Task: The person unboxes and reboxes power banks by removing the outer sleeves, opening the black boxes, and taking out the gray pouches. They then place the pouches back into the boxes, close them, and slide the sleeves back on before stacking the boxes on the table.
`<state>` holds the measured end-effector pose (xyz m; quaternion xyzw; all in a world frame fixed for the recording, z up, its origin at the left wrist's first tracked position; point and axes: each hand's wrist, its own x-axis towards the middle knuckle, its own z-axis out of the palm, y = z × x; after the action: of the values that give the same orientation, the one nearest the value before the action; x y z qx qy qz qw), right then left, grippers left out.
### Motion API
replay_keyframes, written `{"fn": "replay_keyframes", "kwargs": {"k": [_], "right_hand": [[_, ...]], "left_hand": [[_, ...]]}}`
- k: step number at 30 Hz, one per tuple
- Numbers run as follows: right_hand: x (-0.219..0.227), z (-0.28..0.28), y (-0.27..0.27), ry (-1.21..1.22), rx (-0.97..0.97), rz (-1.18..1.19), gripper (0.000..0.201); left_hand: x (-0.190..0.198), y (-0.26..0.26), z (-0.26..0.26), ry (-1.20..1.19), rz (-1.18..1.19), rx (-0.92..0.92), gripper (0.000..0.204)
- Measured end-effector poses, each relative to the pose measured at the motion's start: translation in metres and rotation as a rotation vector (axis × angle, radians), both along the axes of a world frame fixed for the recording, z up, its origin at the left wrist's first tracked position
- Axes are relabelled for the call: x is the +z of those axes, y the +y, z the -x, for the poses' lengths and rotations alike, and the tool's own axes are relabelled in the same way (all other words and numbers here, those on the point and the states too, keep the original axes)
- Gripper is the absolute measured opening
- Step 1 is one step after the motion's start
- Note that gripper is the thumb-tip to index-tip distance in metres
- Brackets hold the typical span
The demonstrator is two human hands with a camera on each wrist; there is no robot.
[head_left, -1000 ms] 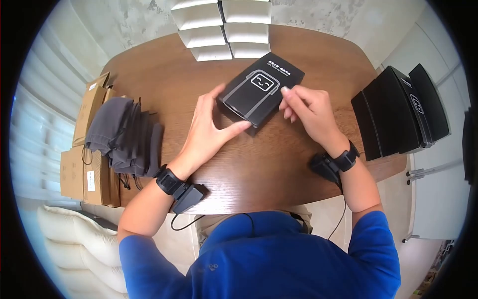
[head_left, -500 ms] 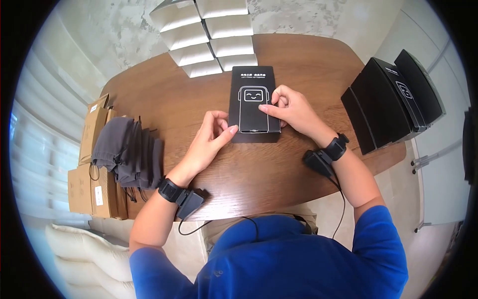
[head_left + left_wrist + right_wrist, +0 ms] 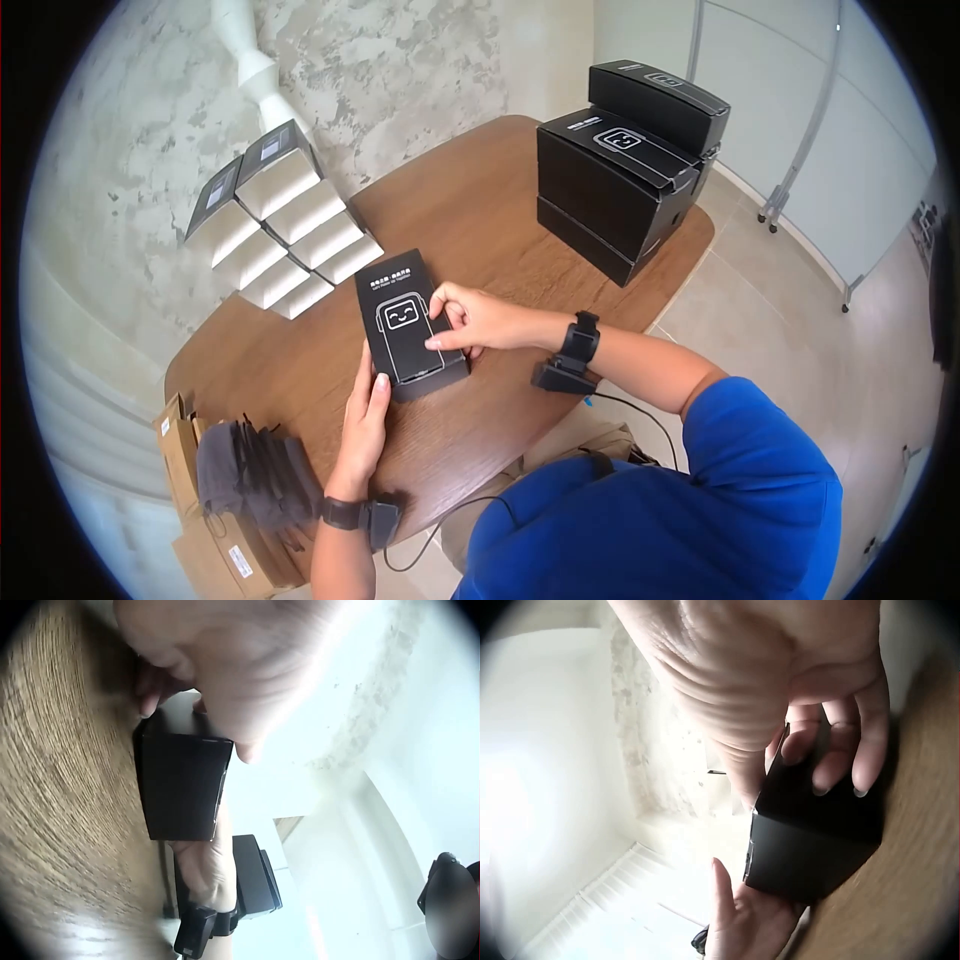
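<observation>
A black box (image 3: 393,283) with a white smiling-face line drawing and white lettering lies flat on the wooden table in front of me. My right hand (image 3: 475,318) holds its right edge, thumb on the printed top and fingers bent against the side, as the right wrist view shows with the box's dark end (image 3: 810,859). Along the box's left side rests my left hand (image 3: 362,425), fingers fairly straight and thumb pointing up by the near left corner. In the left wrist view the near end (image 3: 184,787) of the box faces the camera.
A stack of open-ended boxes with white insides (image 3: 300,225) stands at the back left. Larger black boxes (image 3: 610,190) are piled at the far right. Dark grey pouches (image 3: 255,475) and brown cardboard boxes (image 3: 240,560) sit at the near left edge of the table (image 3: 480,190).
First the box turned from slanted to squarely facing me while the right hand took its right edge. Then my head view swung right, and the left hand's fingers straightened along the box's side.
</observation>
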<state>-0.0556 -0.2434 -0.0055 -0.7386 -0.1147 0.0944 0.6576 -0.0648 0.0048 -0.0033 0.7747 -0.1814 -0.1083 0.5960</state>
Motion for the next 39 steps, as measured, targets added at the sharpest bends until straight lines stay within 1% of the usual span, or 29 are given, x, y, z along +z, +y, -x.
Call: {"fn": "replay_keyframes", "kwargs": {"k": [2,3,5,6,8,10,11,13,14,15,17,19,20,21,23,26,28,31,33,34,36,37,39], "right_hand": [[0.000,0.013,0.001,0.020,0.021,-0.021,0.042],[-0.003,0.021,0.002,0.021,0.039,-0.032,0.041],[-0.007,0.039,0.005,0.022,0.117,-0.103,0.036],[-0.009,0.045,0.005,0.038,0.119,-0.123,0.036],[-0.012,0.053,0.003,0.035,0.107,-0.160,0.037],[-0.015,0.059,-0.003,-0.077,0.069,-0.116,0.032],[-0.013,0.065,-0.009,-0.097,0.051,-0.133,0.032],[-0.008,0.077,-0.025,-0.129,-0.081,0.038,0.028],[-0.012,0.082,-0.036,-0.293,-0.161,0.223,0.027],[-0.019,0.086,-0.045,-0.307,-0.181,0.203,0.027],[-0.028,0.093,-0.059,-0.413,-0.308,0.367,0.024],[-0.029,0.095,-0.062,-0.397,-0.337,0.318,0.023],[-0.028,0.097,-0.061,-0.379,-0.358,0.276,0.023],[-0.029,0.097,-0.060,-0.380,-0.354,0.268,0.023],[-0.030,0.097,-0.057,-0.474,-0.319,0.446,0.022],[-0.028,0.101,-0.054,-0.532,-0.315,0.446,0.021],[-0.028,0.102,-0.054,-0.550,-0.311,0.429,0.021],[-0.031,0.102,-0.054,-0.556,-0.303,0.403,0.021],[-0.031,0.103,-0.055,-0.578,-0.306,0.391,0.022],[-0.032,0.103,-0.054,-0.572,-0.301,0.400,0.022],[-0.032,0.104,-0.053,-0.563,-0.297,0.401,0.022],[-0.032,0.104,-0.053,-0.563,-0.289,0.397,0.023],[-0.032,0.105,-0.054,-0.563,-0.277,0.394,0.023]], "left_hand": [[0.009,-0.007,0.009,0.120,0.100,0.031,0.058],[0.010,-0.006,0.010,0.114,0.098,0.015,0.058],[0.013,-0.002,0.011,0.496,0.378,-0.050,0.054],[0.016,-0.004,0.015,0.618,0.418,-0.085,0.050],[0.011,-0.001,0.015,0.592,0.367,-0.128,0.051],[0.018,-0.005,0.019,0.540,0.321,-0.156,0.052],[0.018,-0.007,0.021,0.526,0.296,-0.171,0.052],[0.010,-0.006,0.019,0.399,0.408,-0.064,0.050],[0.011,-0.005,0.018,0.421,0.448,-0.027,0.048],[0.018,-0.008,0.017,0.407,0.424,-0.042,0.048],[0.033,-0.017,0.025,0.432,0.550,-0.036,0.048],[0.061,-0.034,0.030,0.388,0.513,-0.051,0.050],[0.079,-0.045,0.035,0.353,0.497,-0.103,0.051],[0.095,-0.059,0.036,0.316,0.481,-0.152,0.051],[0.119,-0.091,0.032,0.262,0.548,-0.131,0.050],[0.159,-0.139,0.023,0.295,0.555,-0.322,0.048],[0.175,-0.174,0.013,0.325,0.540,-0.443,0.046],[0.185,-0.222,0.004,0.432,0.548,-0.553,0.047],[0.181,-0.245,-0.008,0.468,0.509,-0.605,0.050],[0.180,-0.254,-0.010,0.469,0.498,-0.606,0.050],[0.175,-0.268,-0.013,0.501,0.458,-0.523,0.053],[0.173,-0.272,-0.015,0.503,0.452,-0.521,0.053],[0.169,-0.278,-0.017,0.456,0.387,-0.507,0.061]]}}
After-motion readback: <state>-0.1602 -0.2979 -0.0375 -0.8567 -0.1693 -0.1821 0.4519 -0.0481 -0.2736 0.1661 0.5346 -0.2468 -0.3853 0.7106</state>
